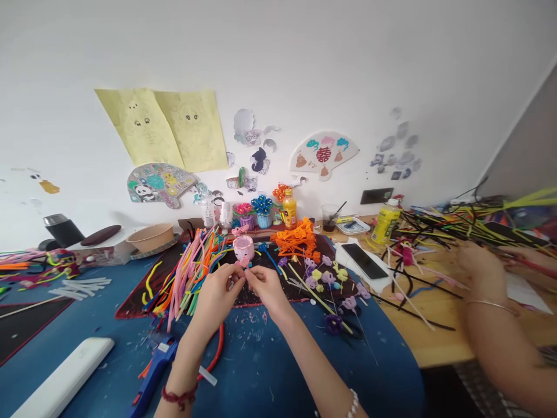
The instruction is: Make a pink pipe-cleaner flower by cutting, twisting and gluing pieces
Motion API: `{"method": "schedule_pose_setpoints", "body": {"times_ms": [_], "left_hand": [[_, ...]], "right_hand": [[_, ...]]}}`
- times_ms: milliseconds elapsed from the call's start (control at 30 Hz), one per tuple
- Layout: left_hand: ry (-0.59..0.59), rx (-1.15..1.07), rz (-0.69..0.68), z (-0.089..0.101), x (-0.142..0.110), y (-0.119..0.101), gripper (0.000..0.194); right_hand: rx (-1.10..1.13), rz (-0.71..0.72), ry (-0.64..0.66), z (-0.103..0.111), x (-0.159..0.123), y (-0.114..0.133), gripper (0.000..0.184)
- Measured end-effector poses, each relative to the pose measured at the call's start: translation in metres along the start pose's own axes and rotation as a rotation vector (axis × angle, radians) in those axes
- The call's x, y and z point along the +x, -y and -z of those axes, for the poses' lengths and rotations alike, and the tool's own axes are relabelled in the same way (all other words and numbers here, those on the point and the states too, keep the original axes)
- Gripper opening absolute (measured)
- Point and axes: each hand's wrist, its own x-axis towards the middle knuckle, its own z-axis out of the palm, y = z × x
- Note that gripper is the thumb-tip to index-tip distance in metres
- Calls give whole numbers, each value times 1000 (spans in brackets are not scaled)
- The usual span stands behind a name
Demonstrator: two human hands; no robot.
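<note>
My left hand (221,288) and my right hand (266,287) meet in front of me with their fingertips pinched together. Between the fingertips is a small pink piece (244,263), partly hidden by my fingers. Just behind it stands a pink cup-shaped pot (243,248) with a little face on its front; I cannot tell whether the piece touches it. A bundle of colourful pipe cleaners (185,273) lies left of my hands. On the right are purple and yellow pipe-cleaner flowers (328,276), and farther back an orange pipe-cleaner heap (298,239).
A blue hot glue gun (153,374) lies by my left forearm, near a long white case (69,380). A phone (364,261) rests to the right. A co-worker's arm (491,313) reaches over the wooden table. Bottles, including a yellow one (289,210), stand along the wall.
</note>
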Motion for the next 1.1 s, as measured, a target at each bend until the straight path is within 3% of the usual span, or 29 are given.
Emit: {"method": "schedule_pose_setpoints", "body": {"times_ms": [333,400,500,633,800,933,1100], "left_hand": [[9,-41,80,0,-57,7,24],[-23,44,175,8,-79,14,26],[-118,434,489,22,-119,31,32],[-9,719,678,25,-153,47,40],[85,766,699,14,-158,52,40],[90,789,711,10,-158,55,38],[17,831,615,3,-168,65,38]], "right_hand": [[-45,-3,31,-3,-42,-12,46],[-67,27,29,3,-49,-12,43],[-107,70,71,14,-55,-9,39],[-136,122,118,17,-59,-6,40],[-95,163,72,7,-66,-5,41],[-46,136,82,7,-70,-11,40],[111,55,160,10,-70,-24,36]]}}
